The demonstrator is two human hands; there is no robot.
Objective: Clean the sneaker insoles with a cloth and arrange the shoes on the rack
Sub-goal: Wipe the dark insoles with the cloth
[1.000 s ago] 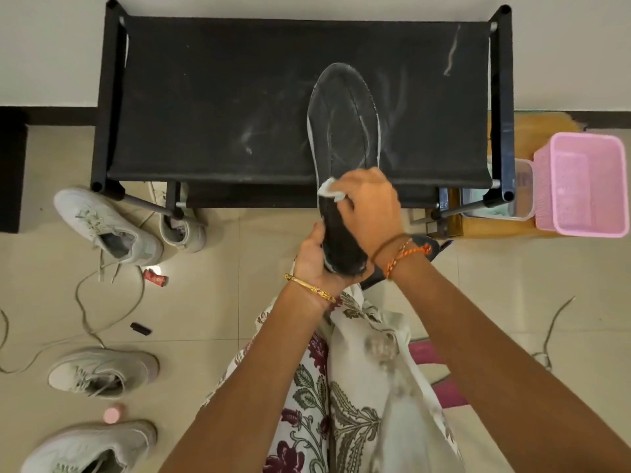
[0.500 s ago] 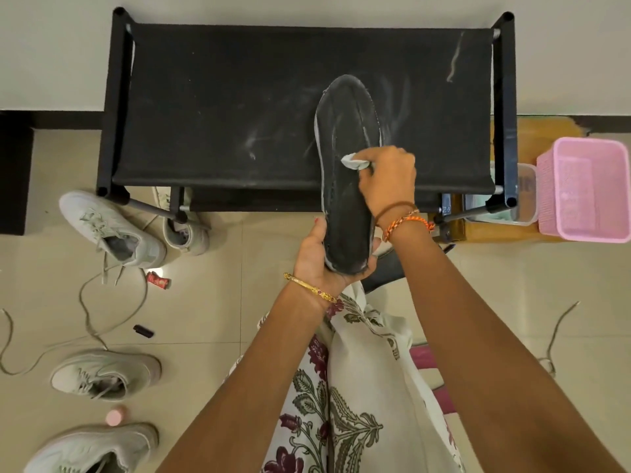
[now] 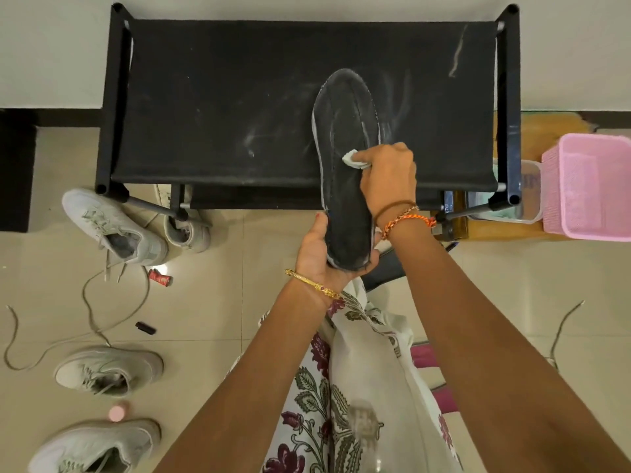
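Observation:
A black insole point(image 3: 345, 131) with a pale edge lies lengthwise over the front of the black fabric shoe rack point(image 3: 222, 97). My left hand point(image 3: 319, 250) grips its heel end from below. My right hand point(image 3: 387, 172) is closed on a small white cloth point(image 3: 353, 158) and presses it on the insole's middle. Several grey-white sneakers lie on the floor at the left: one by the rack's leg point(image 3: 112, 227), one partly under the rack point(image 3: 186, 230), and two nearer me point(image 3: 109, 370) point(image 3: 95, 445).
A pink plastic basket point(image 3: 590, 186) and a clear container point(image 3: 526, 192) stand right of the rack. Loose laces point(image 3: 88, 312), a red wrapper point(image 3: 159, 277), a small black item point(image 3: 146, 328) and a pink cap point(image 3: 117, 413) lie on the tiled floor. A second dark insole point(image 3: 386, 271) lies under my hands.
My right hand has moved the cloth up the insole from the heel toward its middle. My left hand keeps hold of the heel end.

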